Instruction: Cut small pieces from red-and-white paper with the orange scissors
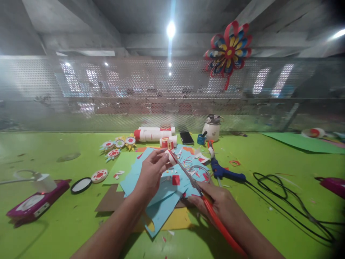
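My left hand (152,166) pinches a small white paper piece with a red edge (170,157) above the paper pile. In my right hand (212,201) is a pair of scissors (208,205) with red-orange handles. Their blades point up and left, and the tips meet the paper piece at my left fingers. Whether the blades are parted there is too small to tell. Beneath both hands lie light blue paper sheets (161,207), strewn with red and white scraps. A small red paper square (176,180) rests on them.
A blue glue gun (226,173) with a black cord (291,205) lies at right. Purple power strip (37,205) and round black-rimmed disc (81,185) are at left. Several flower-like paper discs (113,154), white rolls (156,135), a phone (186,138) and a bottle (211,128) stand behind.
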